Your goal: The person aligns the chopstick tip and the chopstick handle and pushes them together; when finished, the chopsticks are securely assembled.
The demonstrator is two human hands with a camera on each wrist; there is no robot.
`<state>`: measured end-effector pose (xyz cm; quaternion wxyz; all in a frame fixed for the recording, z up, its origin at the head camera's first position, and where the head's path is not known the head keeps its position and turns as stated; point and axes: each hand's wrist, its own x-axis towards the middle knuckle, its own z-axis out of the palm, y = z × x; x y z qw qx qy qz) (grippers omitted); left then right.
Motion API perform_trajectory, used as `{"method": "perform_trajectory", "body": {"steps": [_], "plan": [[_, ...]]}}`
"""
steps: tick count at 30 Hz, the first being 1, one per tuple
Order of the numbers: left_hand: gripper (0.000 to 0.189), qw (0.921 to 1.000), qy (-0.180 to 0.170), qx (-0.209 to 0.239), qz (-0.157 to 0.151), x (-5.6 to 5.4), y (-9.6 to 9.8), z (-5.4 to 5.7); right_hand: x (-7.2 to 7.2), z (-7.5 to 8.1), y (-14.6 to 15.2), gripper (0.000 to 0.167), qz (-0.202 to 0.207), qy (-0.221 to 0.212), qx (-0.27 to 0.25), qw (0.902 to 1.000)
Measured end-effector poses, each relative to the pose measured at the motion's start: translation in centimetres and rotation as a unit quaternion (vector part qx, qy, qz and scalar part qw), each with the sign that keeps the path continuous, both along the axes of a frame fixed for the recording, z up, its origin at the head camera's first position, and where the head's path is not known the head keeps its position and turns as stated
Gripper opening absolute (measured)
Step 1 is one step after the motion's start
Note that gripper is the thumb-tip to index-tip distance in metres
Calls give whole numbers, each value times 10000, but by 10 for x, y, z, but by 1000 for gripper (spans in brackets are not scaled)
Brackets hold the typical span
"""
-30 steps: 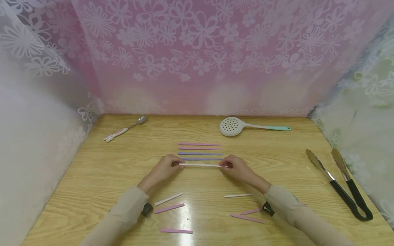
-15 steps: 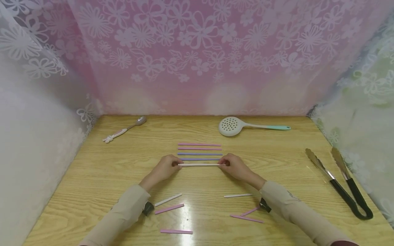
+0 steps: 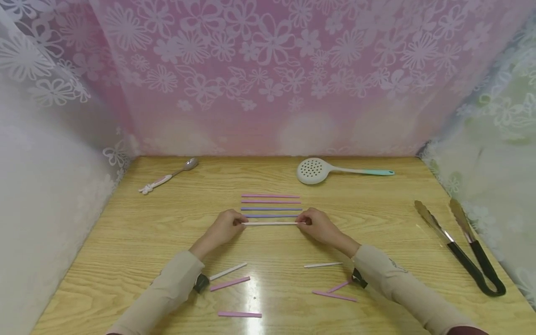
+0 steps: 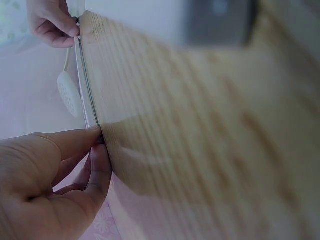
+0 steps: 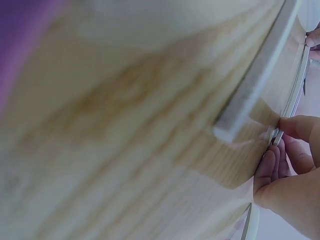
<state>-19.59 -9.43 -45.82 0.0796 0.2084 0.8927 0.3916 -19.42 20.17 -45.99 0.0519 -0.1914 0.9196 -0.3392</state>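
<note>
Both hands hold one thin white stick [image 3: 270, 224] level, on or just above the table; I cannot tell which. My left hand [image 3: 224, 228] pinches its left end between thumb and fingers, and the left wrist view shows this hand [image 4: 55, 185] close up. At the other end my right hand [image 3: 321, 226] pinches the stick, also seen with that hand [image 5: 295, 175] in the right wrist view. Just beyond lie two blue sticks [image 3: 272, 216], then two pink sticks [image 3: 271, 202], in parallel rows. The fingertips hide the white stick's ends.
Nearer the person lie loose white sticks [image 3: 228, 271] and pink sticks [image 3: 239, 314], on both sides. A spoon [image 3: 167, 177] with a rabbit handle lies back left, a skimmer [image 3: 313, 171] back right, and tongs [image 3: 465, 260] far right. Floral cloth [image 3: 272, 125] encloses the table [image 3: 125, 260].
The white stick has come slightly more level, and the right hand has shifted a little to the left. Both hands keep their pinch. The rows and other utensils stay put.
</note>
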Motion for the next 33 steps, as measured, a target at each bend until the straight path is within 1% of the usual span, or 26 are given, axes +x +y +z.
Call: {"method": "perform_trajectory", "body": {"steps": [6, 14, 18, 23, 26, 30, 33], "plan": [[11, 9999, 81, -14, 106, 0, 1, 1, 1, 2, 0, 7, -12, 14, -5, 10000], [11, 9999, 117, -26, 72, 0, 1, 2, 2, 2, 0, 7, 5, 48, -17, 10000], [12, 9999, 20, -20, 129, 1, 1, 1, 3, 3, 1, 8, 4, 56, -149, 9999], [15, 9997, -159, -59, 159, 2, -2, 1, 5, 13, 6, 10, -188, -42, -336, 9992], [16, 9997, -203, -41, 146, 3, -5, 4, 6, 20, 9, 11, -361, -52, -408, 9985], [18, 9999, -94, -7, 84, 6, -10, 9, 9, 28, 15, 14, -450, -42, -442, 9980], [20, 10000, 31, 10, -41, 10, -14, 11, 15, 31, 19, 15, -477, -99, -383, 9981]]}}
